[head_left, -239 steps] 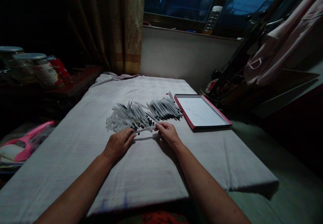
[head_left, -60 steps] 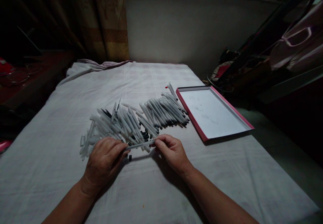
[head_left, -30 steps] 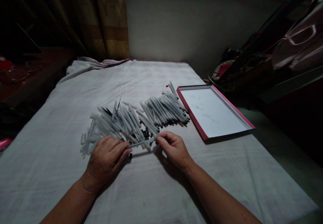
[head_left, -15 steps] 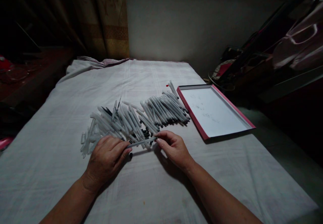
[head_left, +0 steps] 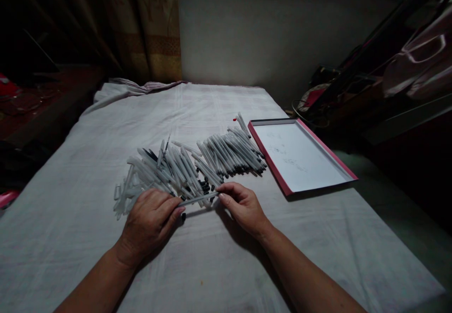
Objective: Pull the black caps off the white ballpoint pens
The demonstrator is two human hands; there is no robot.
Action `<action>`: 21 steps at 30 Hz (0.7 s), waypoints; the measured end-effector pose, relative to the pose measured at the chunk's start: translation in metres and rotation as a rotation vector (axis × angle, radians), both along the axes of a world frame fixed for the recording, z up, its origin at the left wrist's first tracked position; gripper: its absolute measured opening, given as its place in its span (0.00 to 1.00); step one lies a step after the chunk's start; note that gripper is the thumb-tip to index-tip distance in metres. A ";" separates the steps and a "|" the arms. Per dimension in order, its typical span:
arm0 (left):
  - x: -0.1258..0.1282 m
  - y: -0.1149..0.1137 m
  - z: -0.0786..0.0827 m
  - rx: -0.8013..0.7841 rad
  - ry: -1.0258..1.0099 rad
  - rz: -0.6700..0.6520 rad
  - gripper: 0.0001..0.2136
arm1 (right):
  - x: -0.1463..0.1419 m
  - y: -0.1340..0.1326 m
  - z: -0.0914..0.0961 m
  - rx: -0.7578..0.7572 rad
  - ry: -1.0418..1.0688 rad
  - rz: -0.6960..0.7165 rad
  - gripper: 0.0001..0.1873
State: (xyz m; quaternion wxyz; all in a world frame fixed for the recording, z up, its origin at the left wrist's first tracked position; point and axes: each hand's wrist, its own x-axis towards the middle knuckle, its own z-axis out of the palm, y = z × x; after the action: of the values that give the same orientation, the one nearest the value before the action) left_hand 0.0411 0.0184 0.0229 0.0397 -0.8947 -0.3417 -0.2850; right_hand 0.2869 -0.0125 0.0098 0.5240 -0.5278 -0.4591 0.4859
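A translucent pen barrel (head_left: 197,199) is held level just above the cloth, stretched between both hands. My left hand (head_left: 150,219) pinches its left end; my right hand (head_left: 243,207) grips the right end between thumb and fingers, which hide that tip. Behind the left hand spreads a loose heap of clear pen parts (head_left: 155,172). Small black plugs (head_left: 205,186) lie scattered between the heap and the right hand, and a single black plug (head_left: 183,216) sits beside the left thumb. Farther right, a pile of pen barrels (head_left: 229,153) lies roughly side by side, their dark ends toward me.
A shallow box lid (head_left: 270,162) with red sides and a white inside lies right of the pile. A pale checked cloth (head_left: 219,266) covers the table, its right edge slanting away. A grey wall (head_left: 247,35) and a curtain (head_left: 155,26) stand behind.
Almost nothing differs. Both hands keep the pen barrel in the same place, and the piles have not moved; the view has shifted very slightly.
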 end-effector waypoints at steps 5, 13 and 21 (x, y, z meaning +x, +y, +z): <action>0.000 0.000 0.002 0.022 -0.001 -0.021 0.09 | 0.000 -0.001 0.001 0.011 -0.017 -0.017 0.08; 0.000 -0.002 0.000 -0.003 -0.052 -0.033 0.08 | -0.002 0.004 -0.004 -0.062 0.118 -0.052 0.12; -0.006 0.003 -0.001 0.031 -0.042 0.010 0.10 | 0.000 0.004 -0.005 0.015 0.032 -0.067 0.07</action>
State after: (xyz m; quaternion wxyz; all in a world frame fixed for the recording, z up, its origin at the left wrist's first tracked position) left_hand 0.0353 0.0210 0.0216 0.0480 -0.8861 -0.3425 -0.3085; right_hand 0.2868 -0.0088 0.0045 0.5511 -0.5313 -0.4363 0.4729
